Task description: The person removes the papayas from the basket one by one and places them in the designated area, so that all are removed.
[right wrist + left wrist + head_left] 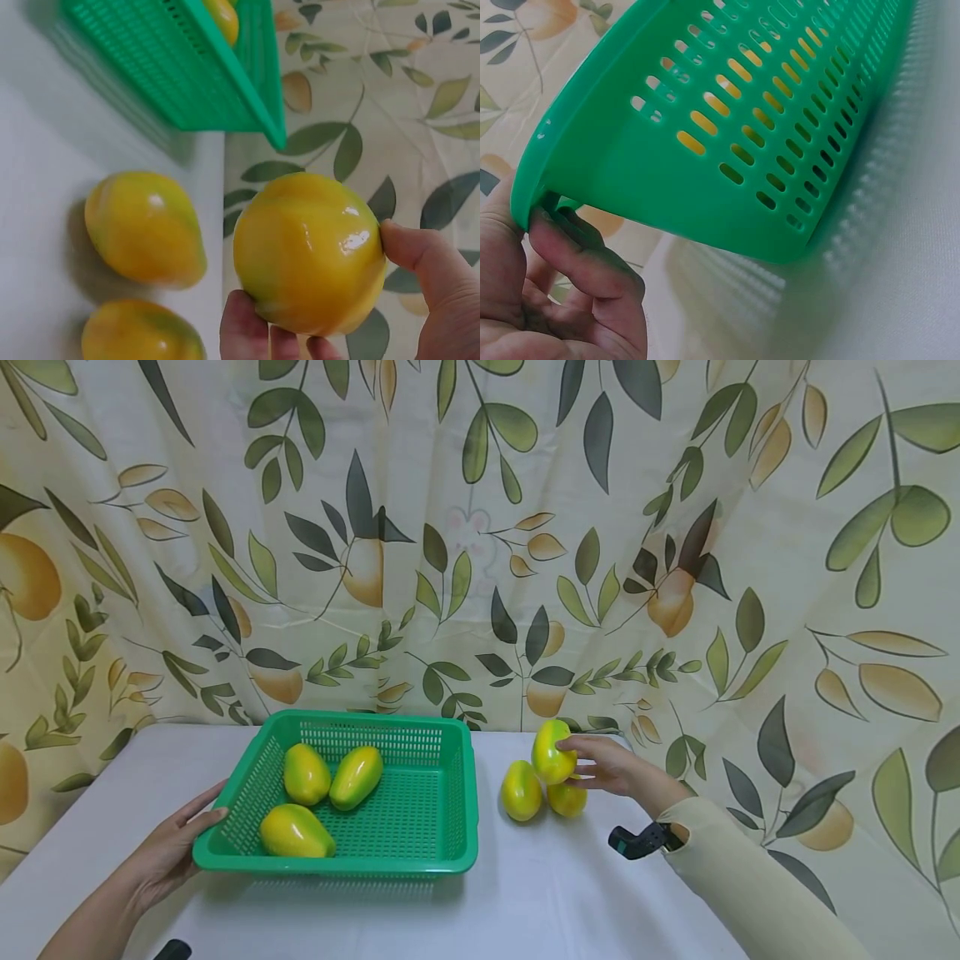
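A green plastic basket stands on the table, with three yellow-green mangoes inside: one at the back left, one beside it and one at the front left. My left hand grips the basket's left rim; in the left wrist view its thumb and curled fingers pinch the rim. To the right of the basket, my right hand holds a mango between thumb and fingers, raised off the table. Below it two more mangoes lie on the cloth, one left and one partly hidden.
A white cloth covers the table. Behind it hangs a curtain printed with leaves and fruit. A black strap device sits on the right wrist, and part of another dark device shows at the lower left.
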The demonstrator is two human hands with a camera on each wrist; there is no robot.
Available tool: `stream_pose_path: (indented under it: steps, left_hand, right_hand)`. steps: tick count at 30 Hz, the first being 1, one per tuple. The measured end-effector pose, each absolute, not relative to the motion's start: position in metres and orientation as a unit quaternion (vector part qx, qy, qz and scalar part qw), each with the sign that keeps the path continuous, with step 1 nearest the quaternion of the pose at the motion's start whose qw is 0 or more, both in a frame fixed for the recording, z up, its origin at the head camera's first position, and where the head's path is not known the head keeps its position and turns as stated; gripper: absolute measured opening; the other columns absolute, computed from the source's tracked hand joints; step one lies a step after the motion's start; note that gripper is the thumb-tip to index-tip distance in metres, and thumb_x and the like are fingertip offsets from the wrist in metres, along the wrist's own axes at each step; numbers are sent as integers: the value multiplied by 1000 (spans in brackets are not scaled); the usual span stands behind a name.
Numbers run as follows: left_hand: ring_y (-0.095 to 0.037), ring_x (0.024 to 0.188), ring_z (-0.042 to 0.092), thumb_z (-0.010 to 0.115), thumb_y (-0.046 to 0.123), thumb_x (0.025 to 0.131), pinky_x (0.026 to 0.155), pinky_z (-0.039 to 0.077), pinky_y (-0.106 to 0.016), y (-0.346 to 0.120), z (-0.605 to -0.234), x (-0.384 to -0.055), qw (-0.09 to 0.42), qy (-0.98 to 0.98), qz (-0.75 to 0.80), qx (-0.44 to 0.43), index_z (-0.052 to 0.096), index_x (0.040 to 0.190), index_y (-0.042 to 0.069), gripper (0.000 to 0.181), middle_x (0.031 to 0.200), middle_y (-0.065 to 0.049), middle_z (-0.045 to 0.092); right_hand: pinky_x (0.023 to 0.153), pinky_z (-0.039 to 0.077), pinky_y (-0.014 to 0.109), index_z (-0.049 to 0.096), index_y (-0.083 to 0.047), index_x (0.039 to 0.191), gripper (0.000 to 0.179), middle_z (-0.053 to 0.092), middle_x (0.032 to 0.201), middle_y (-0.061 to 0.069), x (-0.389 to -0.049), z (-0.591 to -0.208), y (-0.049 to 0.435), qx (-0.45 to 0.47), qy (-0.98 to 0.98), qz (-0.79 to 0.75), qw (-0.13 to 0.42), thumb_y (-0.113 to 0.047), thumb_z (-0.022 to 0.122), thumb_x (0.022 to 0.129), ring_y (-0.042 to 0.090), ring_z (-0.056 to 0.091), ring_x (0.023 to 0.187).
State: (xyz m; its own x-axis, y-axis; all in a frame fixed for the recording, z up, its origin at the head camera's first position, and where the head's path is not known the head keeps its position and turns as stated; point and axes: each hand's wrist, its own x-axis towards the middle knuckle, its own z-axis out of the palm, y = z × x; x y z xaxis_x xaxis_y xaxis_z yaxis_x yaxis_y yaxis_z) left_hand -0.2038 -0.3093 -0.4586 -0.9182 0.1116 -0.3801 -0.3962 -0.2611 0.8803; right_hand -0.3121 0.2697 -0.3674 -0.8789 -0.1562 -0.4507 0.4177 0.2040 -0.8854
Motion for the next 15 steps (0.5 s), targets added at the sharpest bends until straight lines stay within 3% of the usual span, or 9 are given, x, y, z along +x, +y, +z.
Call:
stream_pose_path:
  steps: [15]
  left_hand:
    - [-23,92,61,56,26,89,82,48,-40,-309,-457,-201,165,582,788,-114,8,145,28,73,98,7,62]
  right_hand:
    - [89,44,44,13,-7,142,80,22,136,22,-321,-376,321,139,738,-624,217,-31,62,84,40,40,114]
